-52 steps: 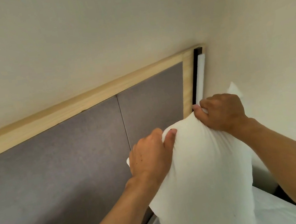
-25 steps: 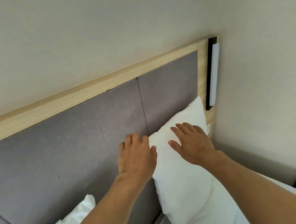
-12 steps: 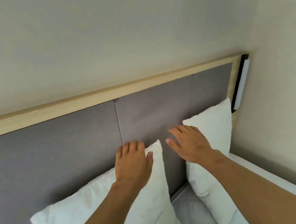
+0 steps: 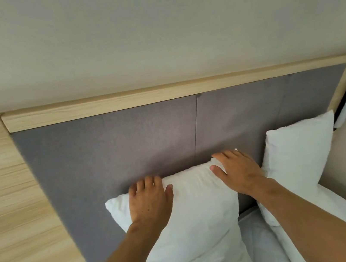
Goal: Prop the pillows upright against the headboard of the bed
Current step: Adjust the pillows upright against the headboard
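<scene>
White pillow no. 2 (image 4: 194,213) now sits centre frame w/ both hands on its top edge; a sec ago they were on the other one. Left hand (image 4: 150,200) lies flat, fingers spread, pressing rather than gripping; right hand (image 4: 238,171) likewise, palm down over the top right corner. First pillow (image 4: 300,156) stands upright at right against the grey headboard (image 4: 146,139), hands-off. So one's done, 2nd prob. just needs a push back to stay upright.

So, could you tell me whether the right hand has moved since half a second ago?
Yes. The right hand has moved left along the headboard, off the corner pillow and onto the other pillow.
</scene>
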